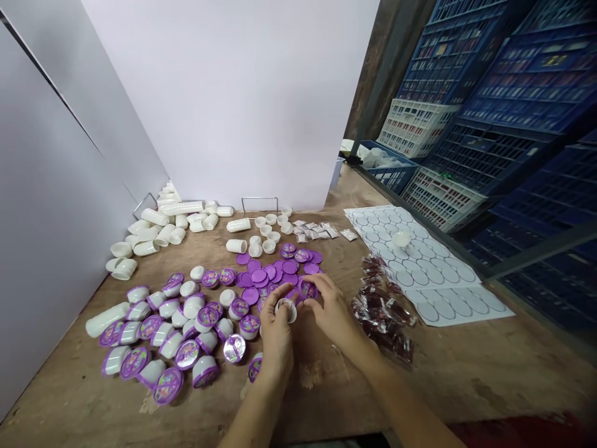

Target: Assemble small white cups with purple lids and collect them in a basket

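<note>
My left hand (276, 330) is closed around a small white cup (286, 309), held with its mouth toward me. My right hand (329, 306) pinches a purple lid (308, 289) just to the right of the cup, its fingers curled over it. Both hands hover above the wooden table (466, 373), at the near edge of a heap of loose purple lids (265, 274). To the left lies a pile of finished white cups with purple lids (177, 339).
Stacks of empty white cups (153, 233) lie at the back left, small sachets (317, 231) at the back middle. Dark red packets (385, 314) sit right of my hands, beside white sticker sheets (433, 274). White boards wall the left and back; blue and white crates (489, 112) stand right.
</note>
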